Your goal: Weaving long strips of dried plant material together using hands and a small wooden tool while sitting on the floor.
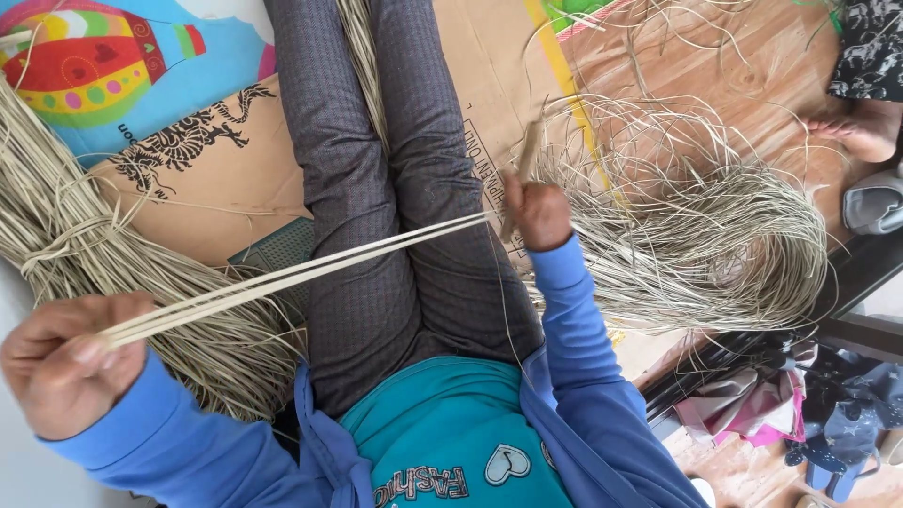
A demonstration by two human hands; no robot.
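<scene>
Several long pale straw strips (310, 268) stretch taut across my lap between my hands. My left hand (66, 362), at the lower left, pinches their ends between thumb and fingers. My right hand (538, 212), in a blue sleeve, is closed around the other end beside my right knee. A short pale stalk piece (529, 150) sticks up out of that fist. My legs in dark grey trousers (376, 188) run up the middle of the view.
A tied bundle of straw (113, 254) lies on the left. A loose tangled heap of straw (696, 226) lies on the right, on flattened cardboard (235, 160) and wooden floor. Another person's foot (861, 127) is at the top right. Cloth and slippers (828, 414) lie at the lower right.
</scene>
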